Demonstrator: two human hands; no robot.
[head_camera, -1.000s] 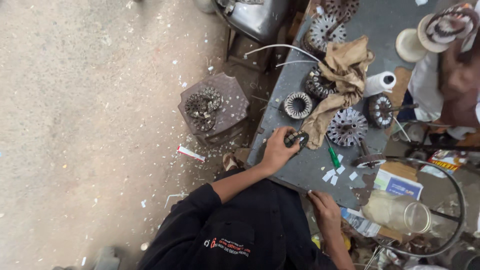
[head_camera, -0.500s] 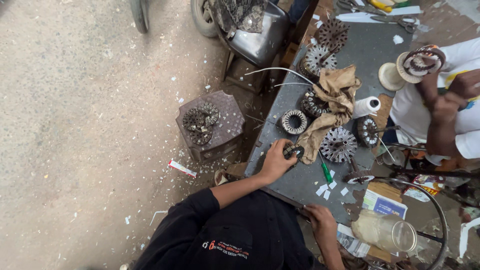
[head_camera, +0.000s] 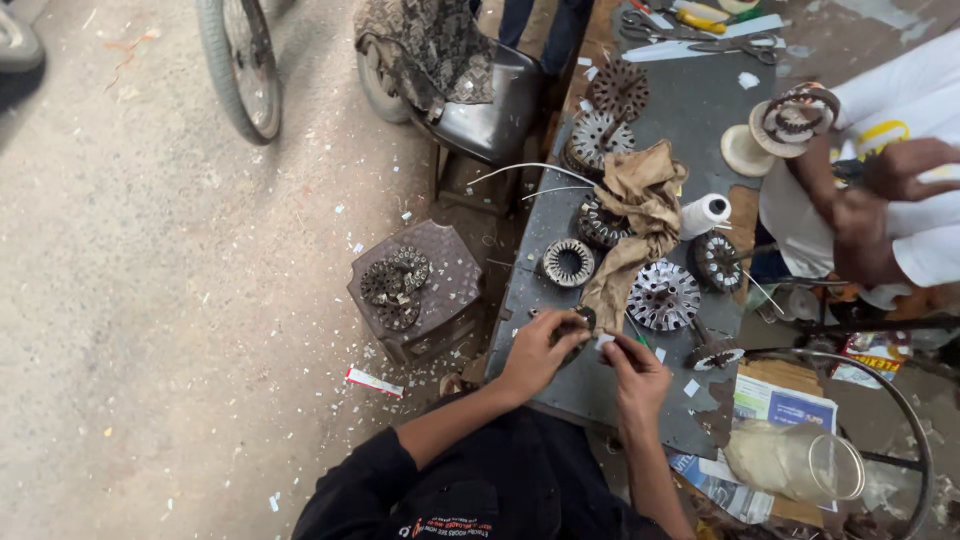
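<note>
My left hand is curled around a small dark round motor part at the near edge of the grey worktable. From the right, the fingertips of my right hand pinch the same part. Both black sleeves come up from the bottom of the view. A green-handled tool lies just beyond my right fingers. A silver finned rotor and a ring-shaped stator sit a little past my hands.
A brown cloth drapes over several stators. A white tape roll, scissors and a glass jar are on the table. Another person's hands work at the right. A stool carrying stators stands left.
My right hand has come up from the table's near edge to join my left hand on the small part. The view has shifted closer and toward the table's far end.
</note>
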